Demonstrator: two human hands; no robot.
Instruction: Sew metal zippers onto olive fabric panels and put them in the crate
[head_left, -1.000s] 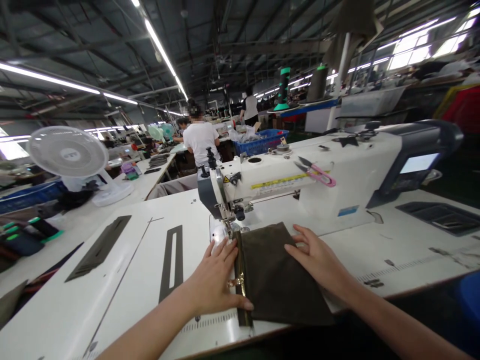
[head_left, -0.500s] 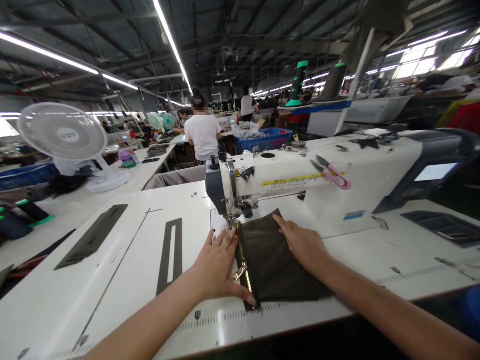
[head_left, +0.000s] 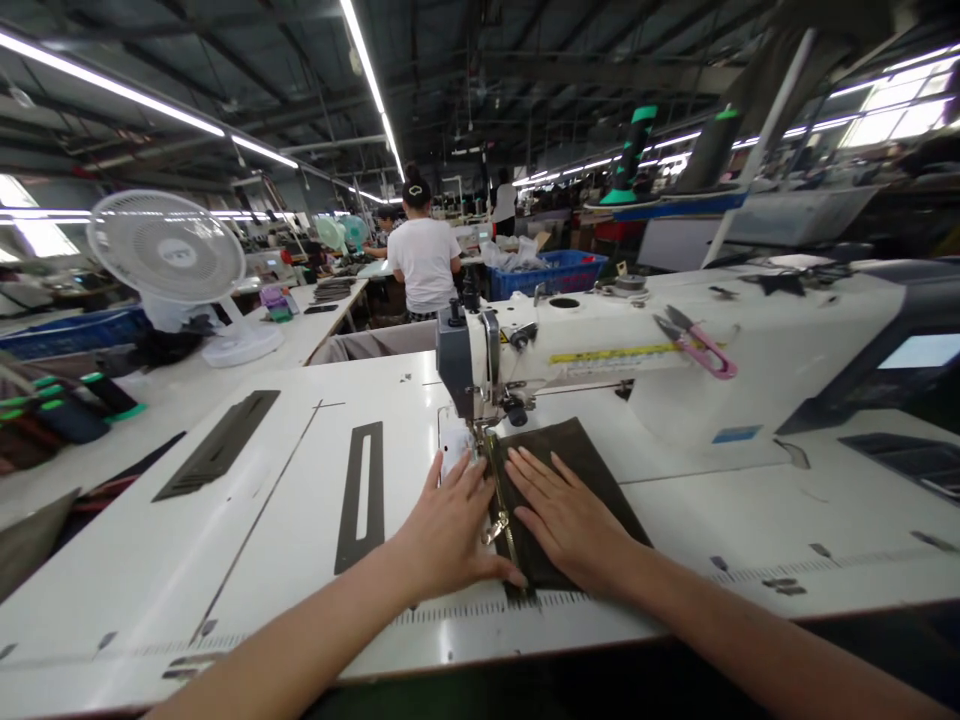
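A dark olive fabric piece (head_left: 581,445) lies on the sewing machine's bed, with a gold metal zipper (head_left: 511,541) along its left edge. The zipper's far end sits under the presser foot area of the sewing machine (head_left: 480,425). My left hand (head_left: 454,520) is spread along the zipper's left side, its thumb on the near end and its fingers close to the needle. My right hand (head_left: 566,515) lies flat on the fabric, fingers pointing toward the machine head. A gold zipper pull (head_left: 496,528) hangs to the left between my hands.
Left of my hands lie a slotted dark strip (head_left: 347,530) and a stack of dark pieces (head_left: 221,445). Pink-handled scissors (head_left: 705,350) rest on the machine arm. A white fan (head_left: 169,250) stands at the left; a person in a white shirt (head_left: 425,262) is beyond.
My right hand has moved from the fabric's far right corner to flat beside the zipper. My left hand stays by the zipper. The camera view has turned slightly left.
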